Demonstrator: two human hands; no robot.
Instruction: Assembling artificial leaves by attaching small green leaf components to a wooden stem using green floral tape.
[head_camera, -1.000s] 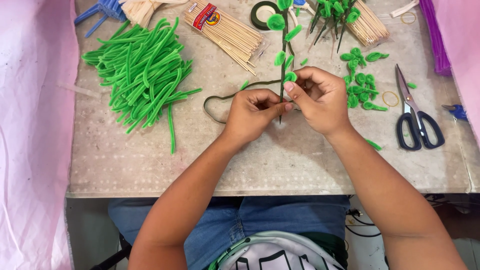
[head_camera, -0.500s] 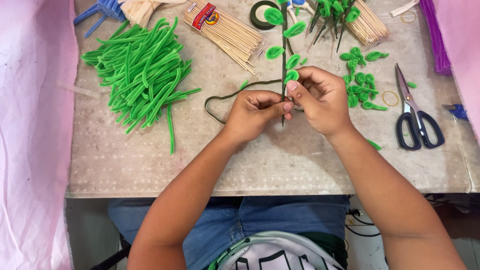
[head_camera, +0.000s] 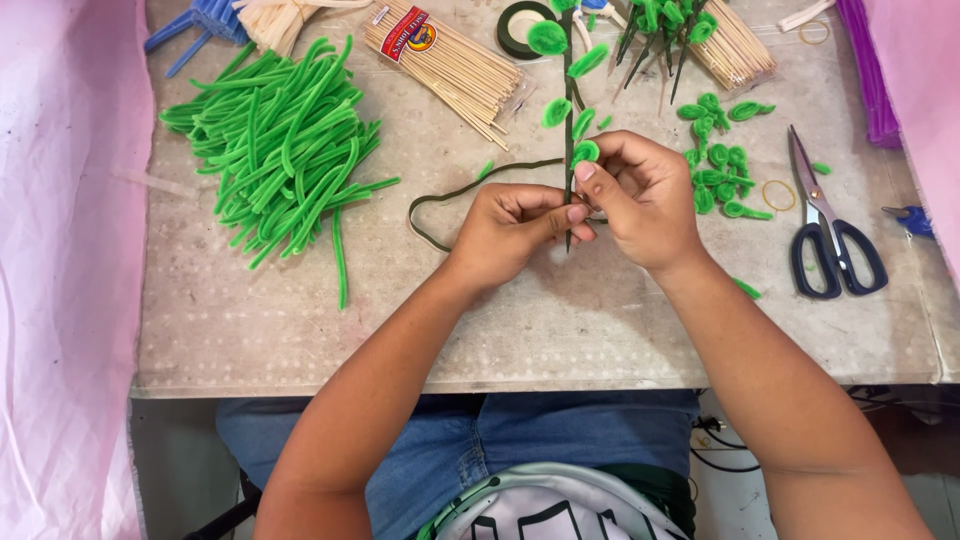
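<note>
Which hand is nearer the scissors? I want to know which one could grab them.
Right. The right hand lies just left of the scissors, with loose green leaves between them. The left hand is farther, beyond the right hand.

Thin dark-green wrapped stem (head_camera: 568, 75) stood nearly vertical in view, its lower part pinched between both hands at the tabletop's centre, tip poking out just below the fingers. Small bright-green looped fuzzy leaves (head_camera: 547, 38) sat staggered along both sides of its upper length. Dark-green floral tape strip (head_camera: 455, 194) trailed left from the hands, curling in a loose loop on the tabletop.
</note>
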